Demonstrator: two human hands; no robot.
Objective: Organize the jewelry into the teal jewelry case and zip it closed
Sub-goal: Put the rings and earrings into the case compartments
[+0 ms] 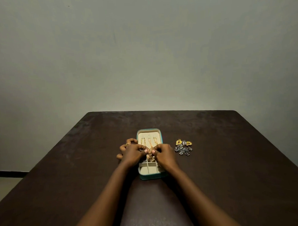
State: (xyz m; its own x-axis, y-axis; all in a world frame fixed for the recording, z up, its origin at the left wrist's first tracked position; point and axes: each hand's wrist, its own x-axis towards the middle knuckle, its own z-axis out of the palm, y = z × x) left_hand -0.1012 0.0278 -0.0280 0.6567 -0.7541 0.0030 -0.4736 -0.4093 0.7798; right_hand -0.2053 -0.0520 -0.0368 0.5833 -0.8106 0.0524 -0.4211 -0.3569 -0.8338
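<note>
The teal jewelry case (152, 176) lies open in the middle of the dark table, its beige lining up. Gold chains (150, 143) hang from the hooks in its far half. Over the case's middle, my left hand (132, 151) and my right hand (163, 153) meet, each pinching a gold necklace (150, 156) between thumb and fingers. The small compartments (147, 169) in the near half show below my hands. A gold ring sits on a finger of my left hand.
A small heap of gold and silver earrings (183, 147) lies on the table (231, 160) just right of the case. A plain grey wall stands behind the table's far edge.
</note>
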